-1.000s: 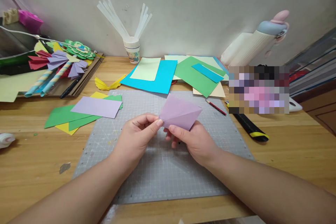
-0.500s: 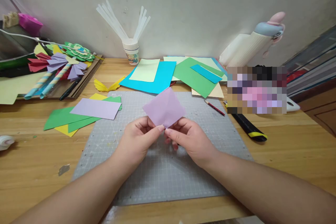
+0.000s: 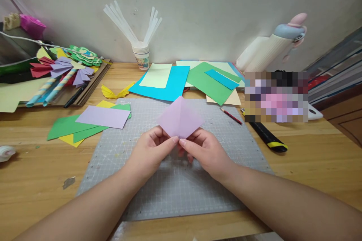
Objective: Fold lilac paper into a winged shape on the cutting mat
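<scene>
A small lilac sheet of paper point(image 3: 181, 117) is held up like a diamond over the grey cutting mat point(image 3: 181, 188), with a crease running down its middle. My left hand point(image 3: 154, 147) pinches its bottom corner between thumb and fingers. Close beside it, my right hand point(image 3: 205, 150) pinches the same corner from the other side, and the thumb tips nearly meet. The fingers behind the paper are partly hidden.
Left of the mat lie a lilac strip point(image 3: 103, 116) and green paper point(image 3: 63, 126). A paper cup point(image 3: 141, 58) with white strips stands behind. Blue paper point(image 3: 178, 83), a green sheet point(image 3: 212, 84), a pencil point(image 3: 231, 116) and a black-and-yellow cutter point(image 3: 266, 135) lie beyond and right.
The lilac paper has shifted slightly right and turned a little, its middle crease now showing more plainly. Both hands keep their pinch and have moved slightly with it.
</scene>
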`<state>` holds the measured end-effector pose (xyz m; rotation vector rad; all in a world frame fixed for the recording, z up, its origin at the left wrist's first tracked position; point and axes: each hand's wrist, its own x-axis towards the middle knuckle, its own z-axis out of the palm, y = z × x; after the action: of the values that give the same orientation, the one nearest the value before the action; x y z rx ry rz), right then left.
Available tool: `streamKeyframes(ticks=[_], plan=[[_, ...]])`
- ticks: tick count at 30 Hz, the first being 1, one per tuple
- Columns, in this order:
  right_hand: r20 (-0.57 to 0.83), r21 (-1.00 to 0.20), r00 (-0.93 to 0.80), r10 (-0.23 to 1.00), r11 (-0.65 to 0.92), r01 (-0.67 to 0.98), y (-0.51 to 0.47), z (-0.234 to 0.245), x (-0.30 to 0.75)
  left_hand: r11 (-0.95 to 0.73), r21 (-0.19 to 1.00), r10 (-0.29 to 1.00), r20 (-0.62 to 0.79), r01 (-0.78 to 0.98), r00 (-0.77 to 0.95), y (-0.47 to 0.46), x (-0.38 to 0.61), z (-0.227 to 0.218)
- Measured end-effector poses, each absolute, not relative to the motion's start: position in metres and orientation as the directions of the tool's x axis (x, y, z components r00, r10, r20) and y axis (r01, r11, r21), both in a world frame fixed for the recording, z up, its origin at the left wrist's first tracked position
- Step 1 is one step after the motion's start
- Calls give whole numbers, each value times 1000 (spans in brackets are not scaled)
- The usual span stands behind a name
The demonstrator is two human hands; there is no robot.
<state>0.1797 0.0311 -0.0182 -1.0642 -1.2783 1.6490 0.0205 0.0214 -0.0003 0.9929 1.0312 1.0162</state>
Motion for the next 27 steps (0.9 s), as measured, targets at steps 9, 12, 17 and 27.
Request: streamKeyframes(ticks=[9,12,17,27], plan=[[-219,-948,-418,882,-293,-123,30,-16,182,259,957,948,-224,-135,227,20,19,-4],[-219,-944,-439,872,-303,-130,30,-17,182,229,961,959,-194,-159,206,21,17,-5],[-158,-962,-396,905,-232,-147,29,-16,180,163,969,973,-128,-184,191,22,17,-3],[-105,-985,-381,919,-149,-87,26,-10,178,173,969,967,-133,-178,219,20,18,-1]])
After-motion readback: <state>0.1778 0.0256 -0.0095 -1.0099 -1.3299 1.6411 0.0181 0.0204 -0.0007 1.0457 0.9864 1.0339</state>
